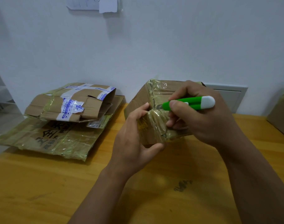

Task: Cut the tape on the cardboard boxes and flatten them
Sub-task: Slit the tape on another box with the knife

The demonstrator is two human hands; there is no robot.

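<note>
The taped box (155,110) sits tilted at the middle of our worktop (57,183). Our left hand (134,136) grips its near corner. Our right hand (202,113) grips the green knife (189,103), its blade at the tape seam. At nine o'clock lie two flattened boxes (65,120), stacked. Another box (281,115) sits at three o'clock.
</note>
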